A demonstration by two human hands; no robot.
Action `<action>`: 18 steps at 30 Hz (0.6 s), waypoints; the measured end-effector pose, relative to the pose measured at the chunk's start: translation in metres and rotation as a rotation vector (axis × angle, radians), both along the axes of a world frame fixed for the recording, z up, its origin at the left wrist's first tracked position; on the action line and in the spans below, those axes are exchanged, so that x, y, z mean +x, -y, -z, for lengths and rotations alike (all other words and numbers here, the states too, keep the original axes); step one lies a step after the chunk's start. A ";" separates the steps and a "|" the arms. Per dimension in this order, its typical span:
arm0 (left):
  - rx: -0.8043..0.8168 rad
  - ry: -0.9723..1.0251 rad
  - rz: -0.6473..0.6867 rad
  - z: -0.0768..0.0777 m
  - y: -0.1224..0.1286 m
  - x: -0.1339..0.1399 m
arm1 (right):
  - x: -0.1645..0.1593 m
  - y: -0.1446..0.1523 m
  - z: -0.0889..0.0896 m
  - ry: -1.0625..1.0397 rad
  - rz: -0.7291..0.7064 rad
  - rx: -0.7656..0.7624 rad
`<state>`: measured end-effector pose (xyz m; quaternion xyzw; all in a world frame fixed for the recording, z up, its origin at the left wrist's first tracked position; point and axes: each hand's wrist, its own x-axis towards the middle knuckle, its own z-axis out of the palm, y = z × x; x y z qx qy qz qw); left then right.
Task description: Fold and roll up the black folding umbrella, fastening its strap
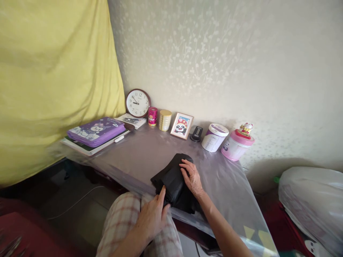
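A roll of thin black sheeting [174, 180], which looks like plastic bags, lies at the table's front edge with a loose part hanging toward my lap. My left hand [154, 214] grips its near end, index finger stretched along the top and thumb lower down; the other fingers are hidden. On the roll's far right side rests my right hand [191, 176], fingers slightly curved and spread over the black surface. Both hands touch the same roll.
Clear film covers the table [128, 153]. Along the back stand a clock [138, 102], a pink can [152, 116], a yellow tin [164, 120], a picture frame [182, 125] and two tubs [214, 137]. A purple case [96, 131] lies left; a white bag [313, 200] sits right.
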<state>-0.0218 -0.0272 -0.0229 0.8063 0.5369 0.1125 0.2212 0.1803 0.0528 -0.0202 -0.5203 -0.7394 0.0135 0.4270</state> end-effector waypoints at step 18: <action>-0.006 0.010 -0.045 0.005 0.001 0.001 | -0.002 -0.015 0.002 0.234 0.180 -0.144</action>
